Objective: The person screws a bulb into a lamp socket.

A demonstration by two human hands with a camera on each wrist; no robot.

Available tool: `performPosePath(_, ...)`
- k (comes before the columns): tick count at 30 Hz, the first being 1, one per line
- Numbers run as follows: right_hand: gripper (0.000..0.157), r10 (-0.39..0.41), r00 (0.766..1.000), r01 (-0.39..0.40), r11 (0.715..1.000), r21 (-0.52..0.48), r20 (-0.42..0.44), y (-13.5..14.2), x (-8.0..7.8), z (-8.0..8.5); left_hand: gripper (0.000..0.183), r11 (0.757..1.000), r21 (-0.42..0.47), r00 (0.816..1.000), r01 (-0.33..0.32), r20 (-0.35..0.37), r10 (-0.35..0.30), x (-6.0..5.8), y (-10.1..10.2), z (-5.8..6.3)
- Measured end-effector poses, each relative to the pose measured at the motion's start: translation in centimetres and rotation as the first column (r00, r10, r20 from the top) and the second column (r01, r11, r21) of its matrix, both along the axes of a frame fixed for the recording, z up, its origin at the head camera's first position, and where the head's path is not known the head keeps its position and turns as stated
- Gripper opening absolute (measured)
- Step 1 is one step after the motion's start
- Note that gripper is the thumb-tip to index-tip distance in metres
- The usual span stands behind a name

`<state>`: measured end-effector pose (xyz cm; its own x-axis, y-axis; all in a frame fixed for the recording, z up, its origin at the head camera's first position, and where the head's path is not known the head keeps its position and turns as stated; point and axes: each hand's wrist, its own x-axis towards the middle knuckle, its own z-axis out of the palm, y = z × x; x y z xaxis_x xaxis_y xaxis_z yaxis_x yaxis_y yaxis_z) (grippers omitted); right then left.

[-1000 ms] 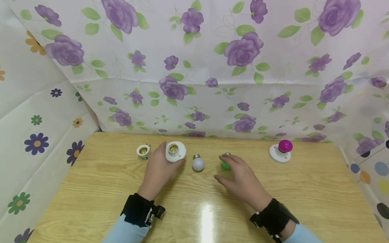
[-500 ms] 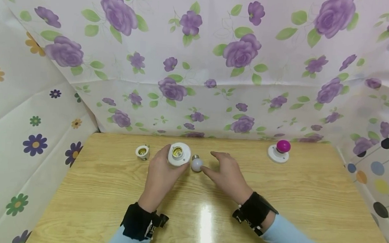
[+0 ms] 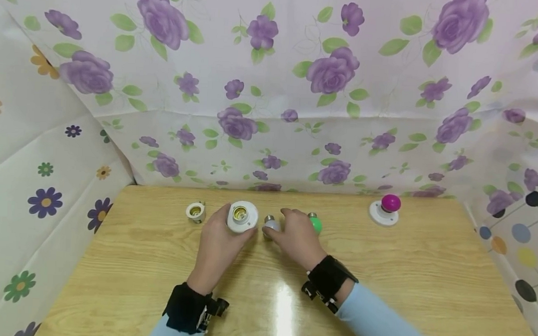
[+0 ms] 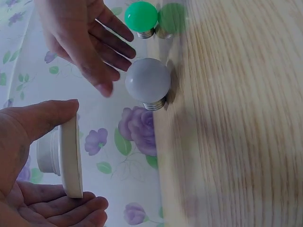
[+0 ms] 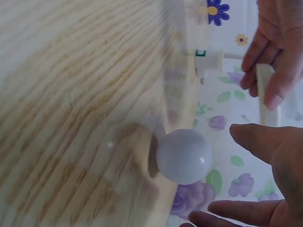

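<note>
My left hand (image 3: 219, 246) grips a white round lamp holder (image 3: 248, 225) by its rim, thumb on one edge and fingers on the other. Its brass-lined socket faces up, and the left wrist view shows the holder (image 4: 71, 161) raised off the wooden table. Over a white bulb (image 3: 270, 221) lying on the table is my right hand (image 3: 296, 239). Thumb and fingers are spread apart to either side of the bulb (image 5: 184, 156), not closed on it, in the right wrist view. Just right of that hand lies a green bulb (image 3: 315, 224) with a metal screw base.
A small white socket (image 3: 196, 212) stands at the left of the table (image 3: 156, 263). Toward the back right, a magenta bulb (image 3: 391, 203) sits in another white round holder (image 3: 379, 218). A floral cloth (image 3: 199, 105) hangs behind the table's back edge.
My right hand has moved left from over the green bulb to the white bulb, uncovering the green one. My left hand keeps hold of the lamp holder, shifting only slightly.
</note>
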<state>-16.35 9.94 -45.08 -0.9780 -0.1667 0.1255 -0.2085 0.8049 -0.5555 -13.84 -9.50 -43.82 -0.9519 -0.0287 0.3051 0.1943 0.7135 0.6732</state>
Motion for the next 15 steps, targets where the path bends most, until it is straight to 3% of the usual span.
performPosePath(8,0.052,0.029,0.999,-0.028,0.999,0.031,-0.033,-0.45,-0.68,-0.68,0.076,1.0,-0.015,1.0,-0.011,-0.003,0.011,-0.05,-0.02,0.2)
performPosePath(15,0.041,0.043,0.999,-0.043,0.998,0.045,0.003,-0.74,-0.89,-1.12,0.069,1.0,-0.009,1.0,-0.003,-0.023,0.003,-0.05,-0.18,0.05)
